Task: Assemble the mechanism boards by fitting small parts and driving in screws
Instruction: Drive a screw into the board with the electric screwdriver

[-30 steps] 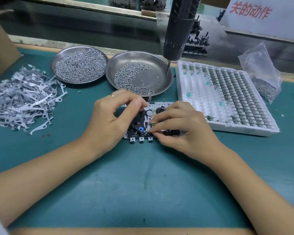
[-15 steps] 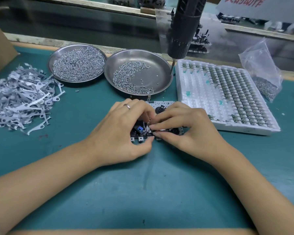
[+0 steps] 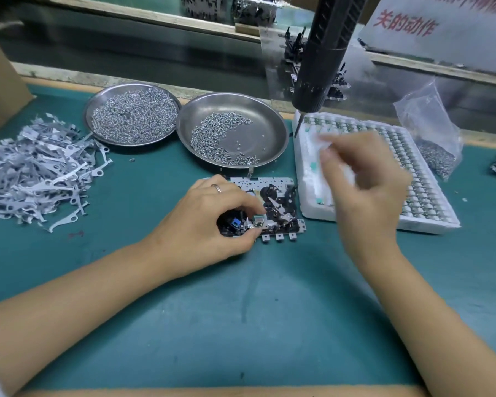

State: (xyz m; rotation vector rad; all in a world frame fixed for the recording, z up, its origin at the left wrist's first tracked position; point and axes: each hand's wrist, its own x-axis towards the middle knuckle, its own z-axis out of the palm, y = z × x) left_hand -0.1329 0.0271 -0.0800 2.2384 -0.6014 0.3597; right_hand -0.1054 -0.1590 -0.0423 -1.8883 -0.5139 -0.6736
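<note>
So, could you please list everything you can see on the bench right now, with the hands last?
mechanism board: one, silver and black, mat centre.
steel dishes: two, silver; left one heaped with screws, right one part-filled.
metal levers: a loose pile, grey, far left.
parts tray: one, white, right of the board, rows of small parts.
plastic bag: one, clear, small parts inside, behind the tray.
electric screwdriver: one, black, hanging above the tray.
cardboard box: one, brown, far left.
green mat: one.
left hand: pinches a small part on the board.
right hand: blurred, over the tray; grip unclear.
</note>
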